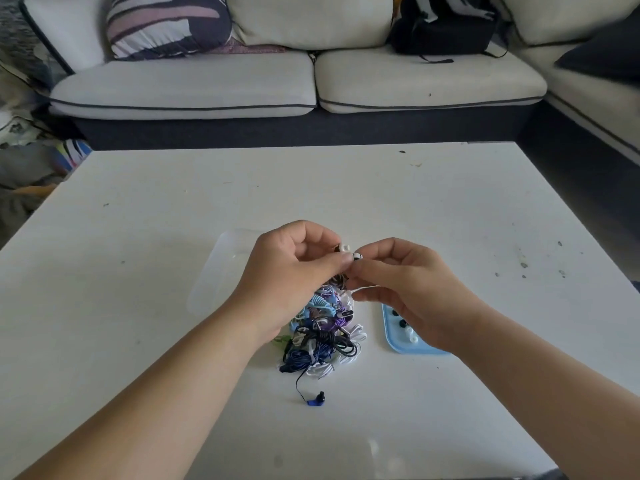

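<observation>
Left hand (294,271) and right hand (398,282) pinch what looks like a white earbud (346,248) between them, over the cable tangle (322,337); table (450,202) edges well away.

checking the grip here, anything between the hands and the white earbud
Nothing visible: the left hand and right hand both pinch the white earbud, held above the earphone tangle.

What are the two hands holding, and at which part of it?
The left hand and the right hand pinch a white earphone at its bud end, above the pile of tangled earphones.
</observation>
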A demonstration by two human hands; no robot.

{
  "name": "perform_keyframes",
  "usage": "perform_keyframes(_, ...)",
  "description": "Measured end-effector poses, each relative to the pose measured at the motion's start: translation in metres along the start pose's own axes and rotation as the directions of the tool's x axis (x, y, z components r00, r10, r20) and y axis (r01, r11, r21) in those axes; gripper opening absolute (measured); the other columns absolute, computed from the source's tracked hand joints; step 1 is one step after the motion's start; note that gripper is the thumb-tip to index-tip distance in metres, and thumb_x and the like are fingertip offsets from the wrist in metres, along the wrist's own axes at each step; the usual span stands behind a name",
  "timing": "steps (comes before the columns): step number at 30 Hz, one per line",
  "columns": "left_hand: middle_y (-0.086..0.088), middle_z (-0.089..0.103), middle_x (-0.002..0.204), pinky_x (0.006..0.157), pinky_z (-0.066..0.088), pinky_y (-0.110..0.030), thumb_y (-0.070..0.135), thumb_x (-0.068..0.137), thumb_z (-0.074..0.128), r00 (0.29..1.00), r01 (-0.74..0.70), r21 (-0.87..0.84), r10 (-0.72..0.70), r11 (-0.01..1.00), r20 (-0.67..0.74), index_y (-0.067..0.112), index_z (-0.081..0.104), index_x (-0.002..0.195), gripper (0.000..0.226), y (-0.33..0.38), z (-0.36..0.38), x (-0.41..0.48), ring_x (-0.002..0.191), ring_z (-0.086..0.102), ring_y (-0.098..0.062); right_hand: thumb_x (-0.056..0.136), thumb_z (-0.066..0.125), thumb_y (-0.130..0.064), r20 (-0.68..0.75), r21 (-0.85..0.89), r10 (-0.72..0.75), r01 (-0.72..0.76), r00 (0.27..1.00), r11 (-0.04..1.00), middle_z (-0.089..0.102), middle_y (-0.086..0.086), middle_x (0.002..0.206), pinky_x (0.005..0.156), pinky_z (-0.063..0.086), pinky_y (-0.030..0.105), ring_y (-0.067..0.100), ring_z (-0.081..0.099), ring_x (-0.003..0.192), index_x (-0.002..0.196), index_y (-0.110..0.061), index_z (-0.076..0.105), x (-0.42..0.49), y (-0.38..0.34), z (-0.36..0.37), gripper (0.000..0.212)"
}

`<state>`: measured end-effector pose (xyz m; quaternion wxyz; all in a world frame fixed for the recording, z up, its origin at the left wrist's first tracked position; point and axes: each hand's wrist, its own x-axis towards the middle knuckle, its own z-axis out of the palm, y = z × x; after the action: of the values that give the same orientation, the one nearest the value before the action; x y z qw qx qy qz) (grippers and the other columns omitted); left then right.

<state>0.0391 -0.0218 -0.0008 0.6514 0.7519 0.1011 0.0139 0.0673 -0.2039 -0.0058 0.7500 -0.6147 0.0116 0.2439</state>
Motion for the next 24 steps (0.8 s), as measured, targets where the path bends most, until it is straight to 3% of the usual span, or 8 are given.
perform_keyframes(3,-0.002,0.08,0.087,0.083,0.058,-0.029,0.019,0.081,0.088,1.0,-0.024,-0.012,0.024,1.0,-0.014,0.023,0.079,0.096,0.018,-0.001,0.001,-0.001,0.086,0.077,-0.015,0.086,0.072,0.006,-0.004,0.082,0.023,-0.023,1.0,0.996,0.069,0.019,0.08,0.071,0.061,0.032,0.026,0.07,0.073,0.096,0.002,0.068,0.002,-0.001,-0.003,0.011)
perform_keyframes(6,0.002,0.08,0.087,0.083,0.056,-0.024,0.02,0.083,0.085,0.999,-0.03,-0.022,0.029,0.999,-0.026,0.023,0.081,0.099,0.017,-0.001,0.003,-0.001,0.084,0.076,-0.01,0.087,0.073,0.0,0.003,0.078,0.033,-0.033,0.999,0.996,0.069,0.019,0.082,0.068,0.06,0.031,0.025,0.07,0.071,0.095,0.003,0.069,0.001,-0.001,-0.006,0.009)
perform_keyframes(11,0.006,0.081,0.092,0.09,0.056,-0.023,0.02,0.086,0.082,1.0,-0.025,0.0,0.025,1.0,-0.005,0.026,0.08,0.105,0.019,-0.005,0.005,-0.001,0.094,0.076,-0.008,0.09,0.074,-0.003,-0.042,-0.305,-0.07,0.053,0.997,0.951,0.076,0.02,0.083,0.068,0.06,0.027,0.021,0.071,0.07,0.095,0.002,0.072,-0.002,0.0,-0.008,0.008)
perform_keyframes(13,0.007,0.08,0.09,0.082,0.057,-0.02,0.021,0.089,0.08,0.999,-0.03,0.051,0.029,0.998,0.022,0.026,0.079,0.101,0.013,-0.008,0.009,-0.003,0.091,0.075,-0.008,0.089,0.075,-0.004,-0.039,-0.448,-0.092,0.065,0.995,0.892,0.076,0.017,0.079,0.063,0.057,0.021,0.017,0.069,0.066,0.092,-0.002,0.074,-0.005,-0.002,-0.008,0.004)
perform_keyframes(16,0.009,0.077,0.089,0.069,0.054,-0.016,0.021,0.095,0.074,0.996,-0.038,0.113,0.029,0.993,0.082,0.027,0.075,0.102,0.009,-0.01,0.02,-0.007,0.082,0.072,-0.006,0.089,0.076,-0.008,-0.048,-0.51,-0.084,0.048,0.995,0.859,0.076,0.011,0.074,0.06,0.055,0.021,0.015,0.069,0.063,0.089,-0.007,0.075,-0.01,-0.003,-0.011,0.002)
perform_keyframes(20,0.005,0.076,0.088,0.066,0.056,-0.027,0.02,0.099,0.068,0.99,-0.043,0.134,0.024,0.99,0.138,0.023,0.07,0.103,0.006,-0.01,0.034,-0.011,0.08,0.076,-0.011,0.088,0.079,-0.023,-0.1,-0.58,-0.098,0.022,0.99,0.814,0.075,0.003,0.07,0.065,0.059,0.034,0.015,0.067,0.062,0.086,-0.014,0.076,-0.016,-0.003,-0.023,0.01)
perform_keyframes(24,0.002,0.077,0.083,0.077,0.06,-0.041,0.021,0.098,0.07,0.987,-0.018,0.104,0.002,0.994,0.16,0.025,0.07,0.101,0.005,-0.013,0.049,-0.018,0.079,0.076,-0.02,0.084,0.083,-0.026,-0.13,-0.614,-0.149,0.039,0.98,0.789,0.074,0.004,0.07,0.062,0.055,0.029,0.011,0.066,0.059,0.079,-0.019,0.077,-0.026,-0.003,-0.036,0.01)
